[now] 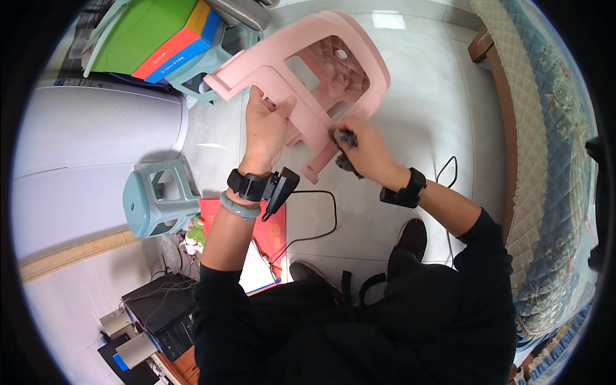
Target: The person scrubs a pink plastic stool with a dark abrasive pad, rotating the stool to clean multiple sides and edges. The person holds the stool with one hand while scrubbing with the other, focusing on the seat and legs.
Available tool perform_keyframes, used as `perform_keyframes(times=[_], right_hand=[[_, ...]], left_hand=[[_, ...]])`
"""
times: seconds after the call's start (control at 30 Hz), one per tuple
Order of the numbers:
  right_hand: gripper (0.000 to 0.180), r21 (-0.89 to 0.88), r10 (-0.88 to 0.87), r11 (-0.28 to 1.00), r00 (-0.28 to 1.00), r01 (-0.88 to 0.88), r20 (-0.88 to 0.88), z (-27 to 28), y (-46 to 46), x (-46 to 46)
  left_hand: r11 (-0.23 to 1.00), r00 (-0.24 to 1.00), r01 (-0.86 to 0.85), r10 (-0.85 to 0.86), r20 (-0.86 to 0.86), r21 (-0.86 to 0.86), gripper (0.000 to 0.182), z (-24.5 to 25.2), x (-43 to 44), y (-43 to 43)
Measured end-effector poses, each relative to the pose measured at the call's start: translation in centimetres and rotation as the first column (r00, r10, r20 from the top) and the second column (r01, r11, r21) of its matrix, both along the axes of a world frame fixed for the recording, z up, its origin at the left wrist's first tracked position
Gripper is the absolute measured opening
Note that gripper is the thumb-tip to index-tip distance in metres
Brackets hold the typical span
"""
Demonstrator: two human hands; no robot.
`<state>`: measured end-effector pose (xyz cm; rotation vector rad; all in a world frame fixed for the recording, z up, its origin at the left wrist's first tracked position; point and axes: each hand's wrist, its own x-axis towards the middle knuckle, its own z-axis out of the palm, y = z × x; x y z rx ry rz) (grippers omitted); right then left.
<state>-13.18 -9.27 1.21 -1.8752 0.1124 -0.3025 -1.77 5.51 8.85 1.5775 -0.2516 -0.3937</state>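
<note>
A pink plastic stool (269, 48) is held up in the air on its side, its open frame and latticed inner face showing. My left hand (267, 125) grips the edge of one side panel, thumb on the outer face. In my right hand (368, 151) is a dark, crumpled cloth (345, 139), pressed at the stool's leg near the lower rim. The right fingers are slightly blurred and partly hidden behind the cloth. Both wrists wear black straps with small devices, and a pale bangle circles the left wrist.
A teal plastic stool (161, 197) lies on its side at the left. Boxes rest on another teal stool (185, 77) at the upper left. A bed with a quilted cover (553, 168) borders the right. A black cable (335, 211) crosses the tiled floor beside a red folder (276, 231).
</note>
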Motion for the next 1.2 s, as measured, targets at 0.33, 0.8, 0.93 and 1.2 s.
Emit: perform_keyframes(times=[0.33,0.8,0.93,1.2], right_hand=[[0.018,0.111,0.001,0.994,0.994,0.011,-0.110,1.5,0.3,3.0],[0.019,-0.001,0.051,0.999,0.990,-0.052,0.135,-1.5,0.0,1.2],[0.017,0.098,-0.086,0.993,0.960,0.062,0.266,-0.5,0.6,1.4],[0.023,0.100,-0.159,0.985,0.955,0.138,0.249,-1.2,1.4,2.4]], left_hand=[[0.916,0.984,0.172,-0.144,-0.103,0.363,0.053,-0.4,-1.6,0.9],[0.945,0.998,0.059,-0.066,0.010,0.323,0.034,-0.4,-1.3,0.4],[0.933,0.999,0.025,-0.036,0.024,0.358,0.027,-0.6,-1.6,0.2],[0.943,0.999,-0.052,0.049,0.017,0.330,0.019,-1.1,-1.9,-0.6]])
